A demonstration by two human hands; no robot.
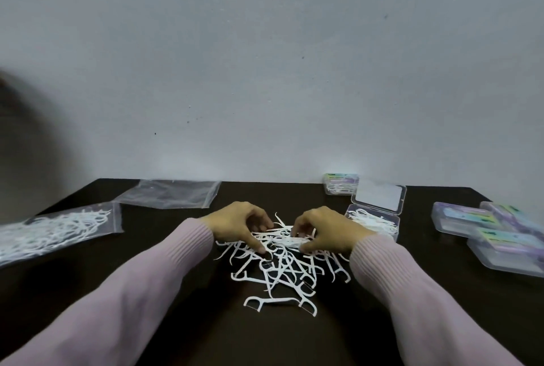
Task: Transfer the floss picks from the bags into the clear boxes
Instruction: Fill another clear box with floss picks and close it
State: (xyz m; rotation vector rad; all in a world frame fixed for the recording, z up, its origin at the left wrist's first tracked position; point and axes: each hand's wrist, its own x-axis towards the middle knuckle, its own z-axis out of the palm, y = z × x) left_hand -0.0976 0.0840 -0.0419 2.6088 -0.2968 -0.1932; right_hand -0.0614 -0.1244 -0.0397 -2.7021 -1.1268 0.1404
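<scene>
Two hands, the left hand [240,223] and the right hand [325,231], are showing over one loose pile of floss picks [282,268], too tangled to count. Two plastic bags are lying on the table: one full bag [56,228] and one empty bag [172,193]. One open clear box [374,220] is sitting alongside four closed boxes: one [341,183] behind it and three [497,233] clustered at the right.

Dim, soft light; wide-angle bending at the edges, with a blurred dark shape at left.
</scene>
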